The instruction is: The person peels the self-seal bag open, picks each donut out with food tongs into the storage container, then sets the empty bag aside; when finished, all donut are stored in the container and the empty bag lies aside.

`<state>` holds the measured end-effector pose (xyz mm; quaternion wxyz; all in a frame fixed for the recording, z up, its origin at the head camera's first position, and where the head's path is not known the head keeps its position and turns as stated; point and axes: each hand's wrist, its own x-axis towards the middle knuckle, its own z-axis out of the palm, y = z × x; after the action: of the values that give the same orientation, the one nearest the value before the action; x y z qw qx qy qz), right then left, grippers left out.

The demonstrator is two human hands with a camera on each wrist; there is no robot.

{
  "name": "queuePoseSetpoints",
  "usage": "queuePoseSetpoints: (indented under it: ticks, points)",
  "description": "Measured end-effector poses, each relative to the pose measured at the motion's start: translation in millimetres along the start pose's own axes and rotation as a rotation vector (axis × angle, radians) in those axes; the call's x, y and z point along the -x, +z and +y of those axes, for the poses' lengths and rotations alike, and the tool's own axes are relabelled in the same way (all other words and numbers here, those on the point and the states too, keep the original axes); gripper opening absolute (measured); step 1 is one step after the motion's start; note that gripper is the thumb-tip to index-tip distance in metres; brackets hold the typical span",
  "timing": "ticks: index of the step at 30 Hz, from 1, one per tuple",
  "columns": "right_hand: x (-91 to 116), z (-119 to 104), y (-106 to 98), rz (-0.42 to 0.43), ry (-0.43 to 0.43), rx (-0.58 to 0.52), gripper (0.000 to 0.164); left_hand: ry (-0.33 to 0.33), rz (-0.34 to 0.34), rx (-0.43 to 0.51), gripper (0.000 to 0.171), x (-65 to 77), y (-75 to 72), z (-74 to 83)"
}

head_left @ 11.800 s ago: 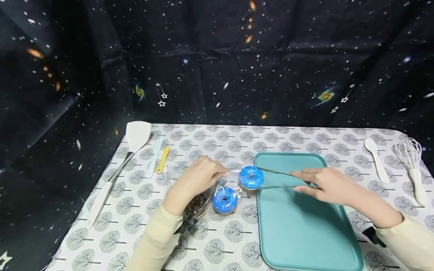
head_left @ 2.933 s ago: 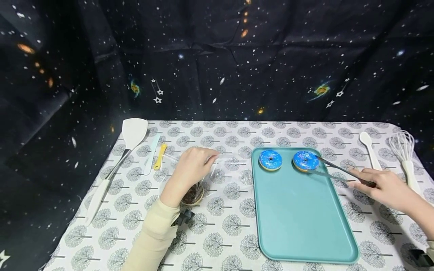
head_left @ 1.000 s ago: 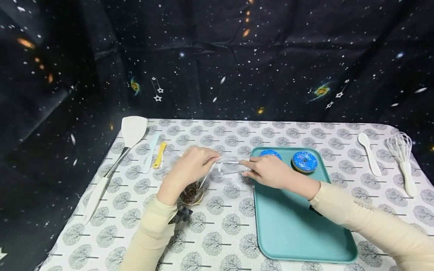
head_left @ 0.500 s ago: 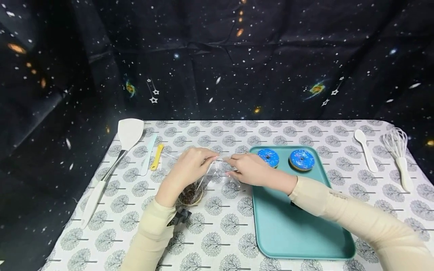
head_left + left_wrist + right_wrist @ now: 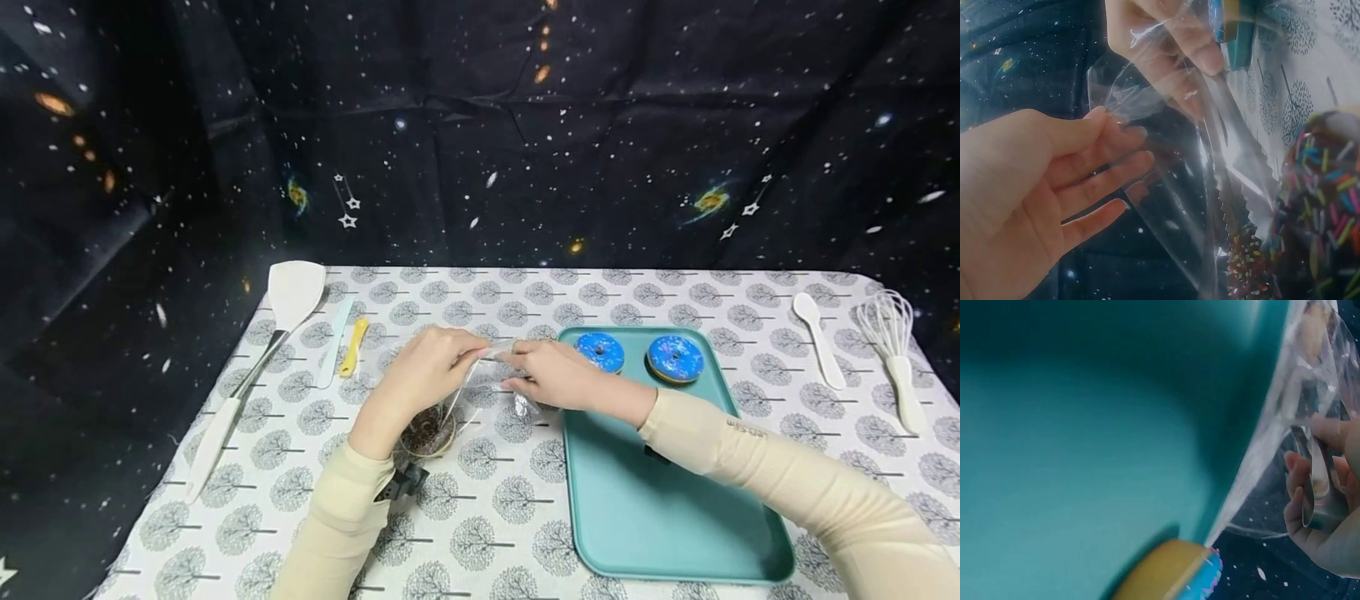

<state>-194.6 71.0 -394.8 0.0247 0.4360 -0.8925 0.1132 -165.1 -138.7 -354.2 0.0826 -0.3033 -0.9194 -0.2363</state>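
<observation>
My left hand (image 5: pixel 423 371) pinches the edge of a clear plastic bag (image 5: pixel 1166 219) between thumb and finger, its other fingers loosely spread in the left wrist view. My right hand (image 5: pixel 555 375) grips metal tongs (image 5: pixel 1219 119), whose serrated ends reach into the bag. Inside the bag lie chocolate donuts: one with long coloured sprinkles (image 5: pixel 1329 212), another with small sprinkles (image 5: pixel 1249 265) by the tongs' tips. Whether the tongs touch a donut I cannot tell. Two blue donuts, a left one (image 5: pixel 600 352) and a right one (image 5: pixel 675 359), sit at the far end of a teal tray (image 5: pixel 675 500).
On the left of the tree-print cloth (image 5: pixel 480 500) lie a white spatula (image 5: pixel 296 293), a pale blue knife (image 5: pixel 335 342) and a yellow-handled tool (image 5: pixel 354 347). A white spoon (image 5: pixel 819 342) and a whisk (image 5: pixel 892 358) lie on the right. A dark star-print curtain (image 5: pixel 480 150) hangs behind.
Both blue donuts, earlier at the bag, now rest on the tray. My right hand let go of the second with the tongs, then moved left to the bag. My left hand keeps holding the bag.
</observation>
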Motion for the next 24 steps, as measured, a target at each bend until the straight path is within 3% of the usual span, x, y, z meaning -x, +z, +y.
queuePoseSetpoints:
  ticks: [8, 14, 24]
  points:
    - [1.2, -5.8, 4.3, 0.04, 0.028, -0.039, 0.036, 0.005, -0.023, -0.003, 0.02, 0.1, -0.3, 0.7]
    - [6.1, -9.0, -0.3, 0.065, 0.01, -0.001, 0.033, -0.011, -0.034, 0.006, 0.021, -0.5, 1.1, -0.2]
    - [31.6, -11.1, -13.3, 0.125, -0.005, 0.026, 0.034, -0.023, -0.048, 0.01, 0.021, 0.4, 0.9, -0.4]
